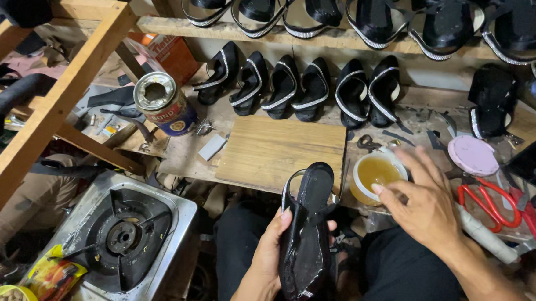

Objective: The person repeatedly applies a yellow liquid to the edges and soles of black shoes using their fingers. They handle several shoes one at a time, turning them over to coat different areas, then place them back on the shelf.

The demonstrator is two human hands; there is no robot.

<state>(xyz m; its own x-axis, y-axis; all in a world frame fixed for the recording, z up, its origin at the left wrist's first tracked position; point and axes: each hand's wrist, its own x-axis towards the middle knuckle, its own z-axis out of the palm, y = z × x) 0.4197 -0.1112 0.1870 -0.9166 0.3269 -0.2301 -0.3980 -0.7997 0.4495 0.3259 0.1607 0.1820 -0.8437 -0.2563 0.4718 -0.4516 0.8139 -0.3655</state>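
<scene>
My left hand [267,250] grips a black sandal [306,232] by its side, sole up, over my lap. The sandal's strap has a silver trim. My right hand [425,200] hovers with fingers spread, its fingertips at the rim of a white cup of yellow glue [375,175] on the bench edge. It holds nothing. A wooden board [280,152] lies on the bench just left of the cup.
Rows of black sandals [296,88] with silver trim line the bench back and the shelf above. A tin can [163,102] stands left of the board. Red scissors [491,202] and a pink disc [472,155] lie at right. A gas stove [123,237] sits lower left.
</scene>
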